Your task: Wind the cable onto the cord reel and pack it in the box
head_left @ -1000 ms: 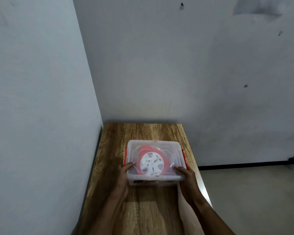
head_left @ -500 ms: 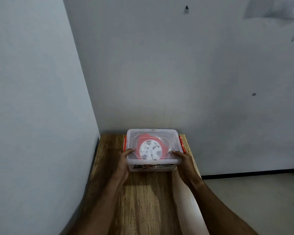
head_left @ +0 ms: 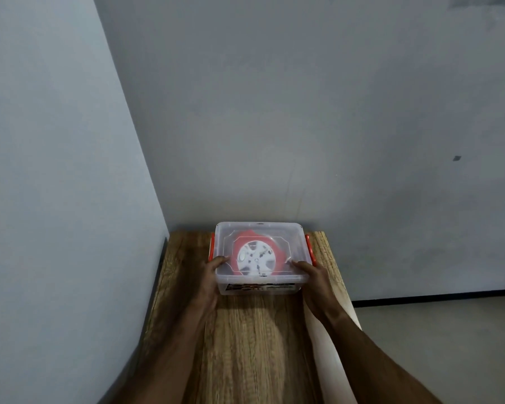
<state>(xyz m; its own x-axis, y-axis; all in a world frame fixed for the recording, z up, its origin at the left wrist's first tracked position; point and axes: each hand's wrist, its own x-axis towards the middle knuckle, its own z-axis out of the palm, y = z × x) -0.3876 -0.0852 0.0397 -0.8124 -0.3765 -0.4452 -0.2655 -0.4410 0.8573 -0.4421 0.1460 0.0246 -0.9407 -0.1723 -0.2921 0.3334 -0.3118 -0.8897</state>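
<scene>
A lidded clear box holding the red-and-white cord reel sits on a wooden table in a wall corner. Left hand and right hand grip its near corners. Its front label is too blurred to read.

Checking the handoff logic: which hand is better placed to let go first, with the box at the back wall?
Neither clearly. Left hand and right hand grip opposite near corners of the lidded box, thumbs on the lid. The box sits on the table, so either could release.
</scene>
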